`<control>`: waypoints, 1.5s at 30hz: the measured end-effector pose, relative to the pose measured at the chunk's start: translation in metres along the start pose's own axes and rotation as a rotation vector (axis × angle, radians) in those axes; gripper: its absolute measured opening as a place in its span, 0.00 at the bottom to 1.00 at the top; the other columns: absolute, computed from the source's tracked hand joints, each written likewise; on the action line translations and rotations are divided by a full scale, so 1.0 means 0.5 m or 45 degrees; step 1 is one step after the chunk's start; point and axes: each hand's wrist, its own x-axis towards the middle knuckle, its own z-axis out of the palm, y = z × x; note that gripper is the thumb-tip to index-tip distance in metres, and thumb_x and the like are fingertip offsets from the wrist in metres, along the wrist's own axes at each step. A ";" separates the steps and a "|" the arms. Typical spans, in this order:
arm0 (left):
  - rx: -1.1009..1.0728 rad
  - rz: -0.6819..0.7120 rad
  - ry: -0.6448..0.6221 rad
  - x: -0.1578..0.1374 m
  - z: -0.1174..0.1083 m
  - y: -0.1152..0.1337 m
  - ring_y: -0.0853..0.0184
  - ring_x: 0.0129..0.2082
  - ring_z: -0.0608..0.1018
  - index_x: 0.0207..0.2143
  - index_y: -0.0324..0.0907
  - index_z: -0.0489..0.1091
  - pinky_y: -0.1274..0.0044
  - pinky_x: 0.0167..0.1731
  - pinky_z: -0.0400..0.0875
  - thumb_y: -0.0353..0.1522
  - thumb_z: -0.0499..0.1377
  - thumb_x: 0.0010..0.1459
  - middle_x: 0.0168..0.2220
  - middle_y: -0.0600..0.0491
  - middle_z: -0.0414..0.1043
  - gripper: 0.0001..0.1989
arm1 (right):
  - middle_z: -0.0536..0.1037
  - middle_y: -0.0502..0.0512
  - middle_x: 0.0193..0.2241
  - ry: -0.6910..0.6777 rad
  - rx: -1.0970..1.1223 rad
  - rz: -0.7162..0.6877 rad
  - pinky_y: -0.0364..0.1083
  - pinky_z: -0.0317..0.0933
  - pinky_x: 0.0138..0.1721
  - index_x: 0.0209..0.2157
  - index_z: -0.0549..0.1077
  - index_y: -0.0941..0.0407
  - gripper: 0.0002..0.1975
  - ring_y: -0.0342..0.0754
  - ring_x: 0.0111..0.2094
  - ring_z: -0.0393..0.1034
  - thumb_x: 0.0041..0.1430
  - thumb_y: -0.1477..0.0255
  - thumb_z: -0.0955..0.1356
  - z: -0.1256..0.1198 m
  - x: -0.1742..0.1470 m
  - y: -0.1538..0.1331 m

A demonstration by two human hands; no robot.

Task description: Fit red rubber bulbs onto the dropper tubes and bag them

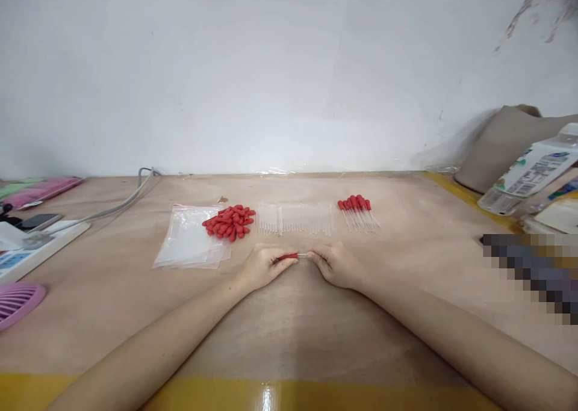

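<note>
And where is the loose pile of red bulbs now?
In the head view, the pile of red bulbs lies left of centre, partly on the plastic bags, just left of the row of clear tubes.

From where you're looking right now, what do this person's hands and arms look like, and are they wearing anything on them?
The left hand and right hand are ungloved, with no ring visible. The left forearm and right forearm are bare too: no sleeve, watch or bracelet shows.
</note>
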 end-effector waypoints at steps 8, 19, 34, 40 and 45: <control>0.056 -0.061 0.148 0.006 -0.011 0.007 0.67 0.32 0.77 0.37 0.42 0.72 0.77 0.32 0.73 0.31 0.57 0.55 0.33 0.52 0.76 0.08 | 0.73 0.55 0.30 -0.160 0.006 0.109 0.41 0.55 0.30 0.32 0.67 0.57 0.11 0.44 0.30 0.66 0.62 0.72 0.56 -0.026 0.011 -0.029; 0.211 -0.250 -0.035 0.012 -0.009 -0.002 0.71 0.25 0.69 0.38 0.41 0.66 0.77 0.28 0.65 0.32 0.54 0.56 0.29 0.55 0.66 0.07 | 0.75 0.53 0.24 0.245 -0.070 1.026 0.43 0.55 0.27 0.21 0.70 0.56 0.12 0.47 0.27 0.68 0.54 0.67 0.62 -0.132 0.064 0.109; 0.183 -0.244 -0.050 0.014 -0.010 -0.003 0.71 0.26 0.70 0.32 0.41 0.68 0.77 0.29 0.66 0.31 0.53 0.56 0.29 0.54 0.67 0.05 | 0.73 0.54 0.25 0.243 -0.517 1.113 0.47 0.56 0.33 0.23 0.71 0.55 0.11 0.51 0.33 0.69 0.52 0.66 0.60 -0.082 0.055 0.173; 0.189 -0.233 -0.057 0.014 -0.010 -0.003 0.71 0.25 0.69 0.32 0.41 0.68 0.78 0.27 0.65 0.31 0.53 0.56 0.28 0.54 0.67 0.06 | 0.73 0.54 0.24 0.285 -0.500 1.045 0.50 0.54 0.37 0.23 0.70 0.55 0.13 0.51 0.32 0.68 0.53 0.64 0.60 -0.082 0.053 0.161; 0.174 -0.260 -0.066 0.015 -0.010 0.000 0.71 0.24 0.69 0.32 0.41 0.68 0.78 0.26 0.64 0.31 0.53 0.56 0.28 0.54 0.66 0.05 | 0.73 0.55 0.25 0.280 -0.504 0.910 0.50 0.51 0.43 0.21 0.70 0.56 0.13 0.51 0.37 0.66 0.53 0.67 0.60 -0.069 0.074 0.148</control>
